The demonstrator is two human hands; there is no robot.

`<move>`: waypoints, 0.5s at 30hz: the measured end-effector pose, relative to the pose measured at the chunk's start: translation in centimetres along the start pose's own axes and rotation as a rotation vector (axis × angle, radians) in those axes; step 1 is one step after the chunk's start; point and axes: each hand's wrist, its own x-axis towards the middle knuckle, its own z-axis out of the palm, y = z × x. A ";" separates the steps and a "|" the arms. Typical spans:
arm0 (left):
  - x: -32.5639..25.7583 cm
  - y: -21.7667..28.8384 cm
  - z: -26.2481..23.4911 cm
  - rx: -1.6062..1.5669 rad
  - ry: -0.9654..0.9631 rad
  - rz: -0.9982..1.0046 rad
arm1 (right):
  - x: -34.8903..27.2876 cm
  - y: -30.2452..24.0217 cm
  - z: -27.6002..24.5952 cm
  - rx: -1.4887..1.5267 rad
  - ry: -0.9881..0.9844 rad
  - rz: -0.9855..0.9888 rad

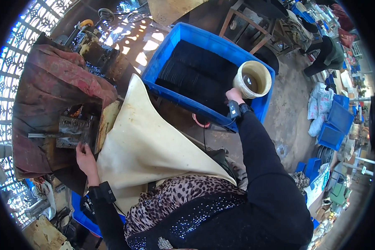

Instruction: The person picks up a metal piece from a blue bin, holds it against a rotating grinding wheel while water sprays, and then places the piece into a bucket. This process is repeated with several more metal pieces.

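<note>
At the left, my left hand (86, 161) reaches to the lower edge of a metal block (73, 130) in a machine. Its fingertips are drawn together there, and what they hold, if anything, is too small to make out. A metal rod (50, 135) sticks out from the block. My right hand (235, 96) is closed beside a cream bucket (238, 79) with liquid inside, over a blue tub (171, 96). Whatever the right fingers grip is hidden. Stacked thin black pieces (196, 71) fill much of the tub, and the bucket sits at its right end.
A cream sheet (141, 141) drapes across my lap towards the machine. Dark red cloth (62, 75) covers the machine. A wooden frame (248, 27) stands behind the tub. Blue crates (333, 127) and white sacks (319, 102) lie at the right; another person (327, 54) bends over farther back.
</note>
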 end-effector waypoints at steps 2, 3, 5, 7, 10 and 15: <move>-0.1 0.0 0.2 -0.017 0.002 0.001 | 0.4 0.6 0.4 -0.013 -0.021 -0.014; 0.1 0.2 0.2 -0.032 0.007 0.005 | 0.6 0.6 0.4 -0.017 -0.007 -0.033; 0.3 0.9 0.5 -0.048 -0.005 -0.001 | 0.7 0.8 -0.5 -0.029 0.043 -0.071; 1.0 2.9 1.9 -0.112 -0.030 -0.004 | 1.0 3.5 -4.2 -0.371 -0.032 -0.551; 0.6 1.0 -0.9 -0.118 0.003 -0.062 | -7.3 -9.0 -2.7 0.047 -0.312 -0.873; 0.8 -5.0 0.8 -0.475 0.061 -0.096 | -17.7 -26.5 -4.9 0.326 -0.381 -0.412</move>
